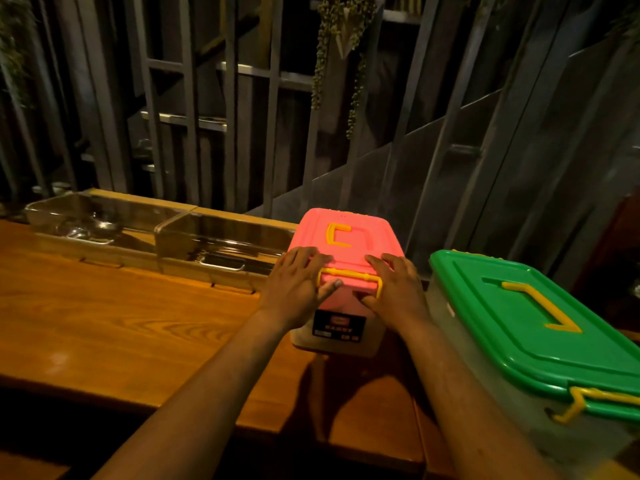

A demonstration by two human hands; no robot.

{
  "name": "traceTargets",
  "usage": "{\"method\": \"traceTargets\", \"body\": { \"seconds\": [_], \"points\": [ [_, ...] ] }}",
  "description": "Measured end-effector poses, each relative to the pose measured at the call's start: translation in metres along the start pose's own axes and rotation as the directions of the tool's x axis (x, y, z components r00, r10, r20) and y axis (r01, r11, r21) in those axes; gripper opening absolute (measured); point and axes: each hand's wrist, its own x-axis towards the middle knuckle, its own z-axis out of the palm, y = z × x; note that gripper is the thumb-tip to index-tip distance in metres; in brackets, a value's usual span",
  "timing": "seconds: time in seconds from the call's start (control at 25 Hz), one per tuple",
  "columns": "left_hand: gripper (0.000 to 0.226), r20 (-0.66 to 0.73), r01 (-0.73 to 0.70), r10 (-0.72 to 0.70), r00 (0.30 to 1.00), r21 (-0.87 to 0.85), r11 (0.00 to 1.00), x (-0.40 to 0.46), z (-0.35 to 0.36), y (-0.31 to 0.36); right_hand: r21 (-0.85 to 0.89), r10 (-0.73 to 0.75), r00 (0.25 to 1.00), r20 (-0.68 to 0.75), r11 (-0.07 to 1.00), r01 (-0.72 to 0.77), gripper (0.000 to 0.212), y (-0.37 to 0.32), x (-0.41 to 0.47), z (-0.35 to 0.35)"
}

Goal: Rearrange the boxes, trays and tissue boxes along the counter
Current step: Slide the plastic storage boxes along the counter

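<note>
A clear storage box with a pink lid and yellow handle and latches stands on the wooden counter, right of centre. My left hand lies on the lid's near left corner, thumb on the yellow front latch. My right hand grips the near right corner, fingers on the lid and thumb under its edge. A larger clear box with a green lid and yellow handle stands just to the right, apart from the pink one.
Two clear-covered trays holding metal utensils run along the counter's far edge, left of the pink box. A dark slatted partition with hanging plants rises behind. The counter's near edge drops into shadow.
</note>
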Motion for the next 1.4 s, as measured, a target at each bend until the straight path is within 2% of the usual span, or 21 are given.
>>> {"method": "traceTargets", "body": {
  "seconds": [0.24,0.48,0.72,0.8,0.88,0.96,1.04,1.08,1.16,1.24,1.4],
  "points": [
    [0.060,0.019,-0.001,0.001,1.000,0.000,1.000,0.034,0.021,-0.022,-0.013,0.043,0.999,0.025,0.999,-0.043,0.080,0.000,0.041,0.015],
    [0.059,-0.023,-0.020,0.020,1.000,-0.036,0.999,0.038,0.031,-0.028,-0.018,0.061,0.998,-0.007,0.998,-0.061,0.081,0.002,0.041,0.018],
    [0.059,0.141,0.055,-0.063,0.988,0.060,0.997,0.037,0.010,-0.010,-0.151,0.169,0.959,0.229,0.979,-0.136,0.095,-0.015,0.032,-0.011],
    [0.055,0.147,0.062,-0.074,0.986,0.085,0.994,0.033,-0.007,0.006,-0.154,0.170,0.950,0.264,0.979,-0.132,0.091,-0.021,0.022,-0.027],
    [0.050,0.078,0.039,-0.041,0.996,0.032,0.999,0.023,-0.028,0.028,-0.074,0.112,0.974,0.198,0.992,-0.100,0.072,-0.026,0.004,-0.052],
    [0.041,0.004,0.001,0.000,1.000,-0.064,0.998,0.009,-0.050,0.054,0.036,0.050,0.999,-0.002,0.998,-0.050,0.053,-0.023,-0.025,-0.081],
    [0.032,-0.057,-0.062,0.054,0.997,-0.138,0.988,-0.008,-0.067,0.092,0.125,0.028,0.978,-0.206,0.992,-0.002,0.042,-0.004,-0.063,-0.114],
    [0.029,-0.085,-0.096,0.082,0.993,-0.173,0.980,-0.016,-0.070,0.113,0.158,0.036,0.963,-0.267,0.987,0.006,0.037,0.012,-0.081,-0.130],
    [0.029,-0.138,-0.158,0.127,0.982,-0.245,0.957,-0.029,-0.067,0.156,0.192,0.085,0.950,-0.299,0.981,-0.028,0.031,0.052,-0.117,-0.157],
    [0.033,-0.166,-0.188,0.147,0.975,-0.269,0.945,-0.039,-0.055,0.201,0.188,0.140,0.949,-0.282,0.978,-0.089,0.036,0.105,-0.151,-0.176],
    [0.041,-0.145,-0.130,0.095,0.985,-0.254,0.958,-0.054,-0.026,0.291,0.106,0.203,0.978,-0.050,0.975,-0.196,0.089,0.195,-0.204,-0.189]
  ]
}}
